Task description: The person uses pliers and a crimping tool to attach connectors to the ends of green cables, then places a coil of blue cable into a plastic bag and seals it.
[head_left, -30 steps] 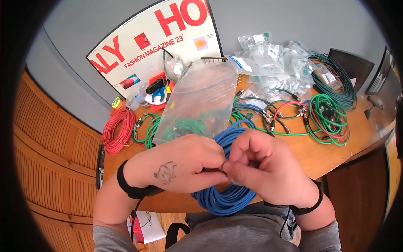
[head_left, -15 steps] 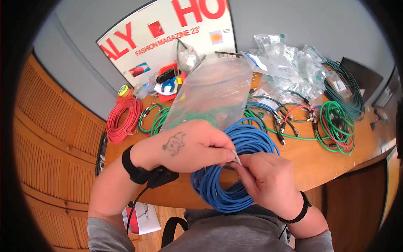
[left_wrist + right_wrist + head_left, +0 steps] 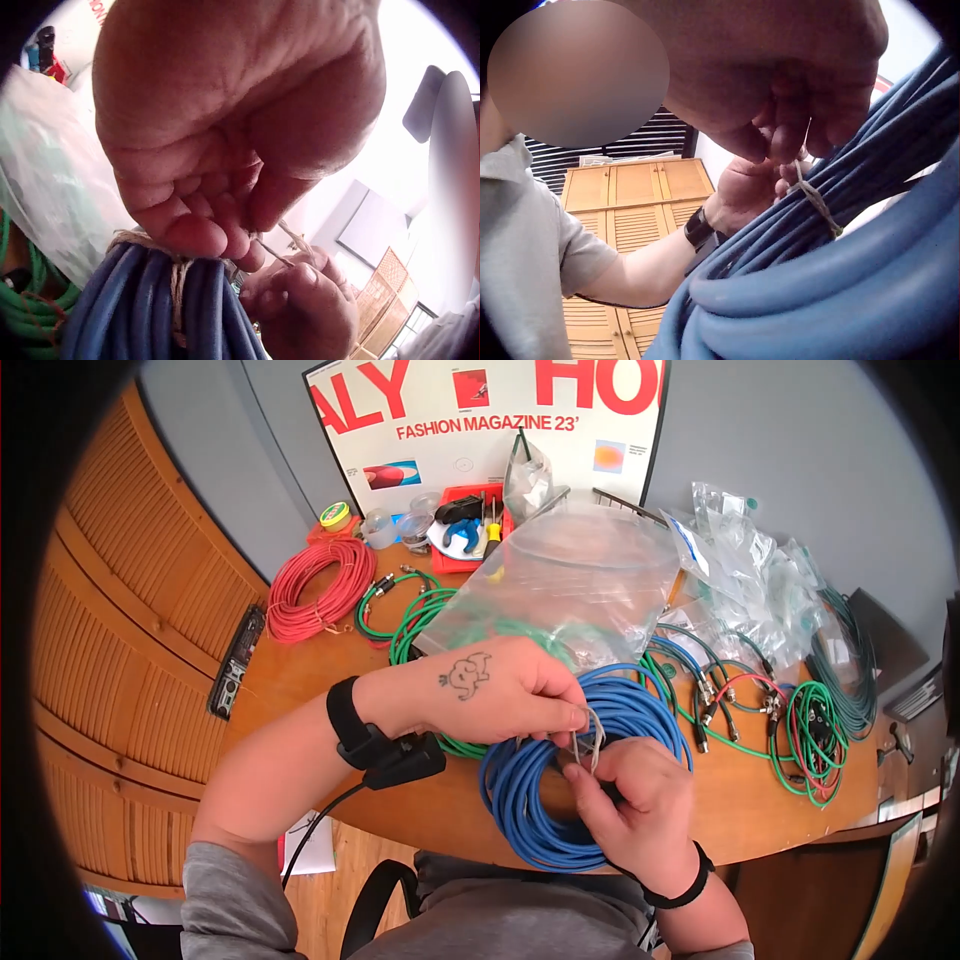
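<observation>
A coil of blue cable (image 3: 530, 810) lies at the table's near edge, under both hands. Beige string (image 3: 597, 732) runs between the two hands above it; the left wrist view shows string (image 3: 178, 296) wrapped round the cable strands, as does the right wrist view, string (image 3: 817, 199). My left hand (image 3: 500, 685) pinches the string between thumb and fingers at the coil's upper part. My right hand (image 3: 640, 800), just right of it, pinches the string too, its fingers curled. In the left wrist view, the palm hides part of the string.
Behind the coil lies a clear plastic bag (image 3: 590, 580) over green cable. Red cable (image 3: 320, 590) and a red tray (image 3: 462, 565) with tools stand at the left. Plastic packets (image 3: 750, 560), connector leads and a green coil (image 3: 818, 735) cover the right side of the table (image 3: 400, 795).
The head view has shifted, so the table's things sit lower and further right. The hands have moved slightly apart, and a loop of string now shows between them.
</observation>
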Motion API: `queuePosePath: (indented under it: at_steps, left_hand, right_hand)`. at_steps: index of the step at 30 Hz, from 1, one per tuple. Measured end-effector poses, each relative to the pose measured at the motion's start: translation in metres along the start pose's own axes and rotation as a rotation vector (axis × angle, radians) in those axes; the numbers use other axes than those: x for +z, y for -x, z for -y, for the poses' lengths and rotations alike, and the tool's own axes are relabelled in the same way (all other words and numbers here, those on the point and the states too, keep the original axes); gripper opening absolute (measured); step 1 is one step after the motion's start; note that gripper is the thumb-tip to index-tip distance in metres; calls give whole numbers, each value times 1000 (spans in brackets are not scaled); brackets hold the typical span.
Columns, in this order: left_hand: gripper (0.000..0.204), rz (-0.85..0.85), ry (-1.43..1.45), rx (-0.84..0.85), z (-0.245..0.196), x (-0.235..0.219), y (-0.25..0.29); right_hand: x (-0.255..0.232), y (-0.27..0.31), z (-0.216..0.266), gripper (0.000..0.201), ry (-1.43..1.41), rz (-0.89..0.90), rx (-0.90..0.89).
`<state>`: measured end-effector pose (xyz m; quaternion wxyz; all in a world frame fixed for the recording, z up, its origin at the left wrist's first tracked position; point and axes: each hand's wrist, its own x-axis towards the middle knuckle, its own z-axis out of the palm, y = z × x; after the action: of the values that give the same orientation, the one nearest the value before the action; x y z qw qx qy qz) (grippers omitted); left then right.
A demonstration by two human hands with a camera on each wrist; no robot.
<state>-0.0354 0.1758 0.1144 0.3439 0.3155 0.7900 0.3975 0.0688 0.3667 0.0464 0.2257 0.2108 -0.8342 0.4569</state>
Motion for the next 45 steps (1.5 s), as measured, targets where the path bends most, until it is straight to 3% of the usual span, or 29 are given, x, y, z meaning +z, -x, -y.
queuePosePath:
  at_steps: [3,7,10,12,13,15,16,18,24,27,33,37,40,43,45]
  left_hand:
    - [18,15,58,77,15,-4,1]
    - [14,23,129,66,29,-4,2]
    - [15,-31,19,107,38,0,1]
    - [22,-281,-649,730,51,3,-6]
    - [22,-266,-648,734,52,6,-6]
    - [26,-489,-1003,875,54,14,-3]
    - [26,-480,-1003,882,55,17,-2]
    - [23,-572,-1054,881,58,21,-2]
    - [21,-706,-1002,974,67,26,1]
    - [23,-736,-991,994,69,30,3]
    - [23,-762,-954,1013,74,34,3]
    - [21,-788,-904,1005,73,32,3]
    - [24,-739,-792,973,72,31,2]
    - [19,-763,-691,843,70,32,6]
    - [14,-704,-595,656,71,30,11]
  right_hand:
    - [5,-11,1,11,-22,77,-136]
    - [7,-17,-3,13,2,171,-126]
    - [-6,-29,-6,8,-17,276,-101]
    - [-17,-38,-13,8,-50,274,232]
    - [-19,-45,-14,12,5,280,294]
    - [-17,-52,-24,15,-42,323,191]
    - [-15,-54,-26,15,-41,313,196]
    - [-12,-58,-28,18,-8,371,-5]
    - [-14,-64,-37,20,-52,521,-34]
    - [-13,-64,-28,17,-93,490,46]
    - [-12,-64,-31,12,-4,519,-80]
    - [-12,-66,-20,10,14,511,-9]
    - [-10,-69,-9,15,143,498,-32]
    - [-14,-76,1,16,310,599,-17]
    - [-13,-74,2,14,379,619,-85]
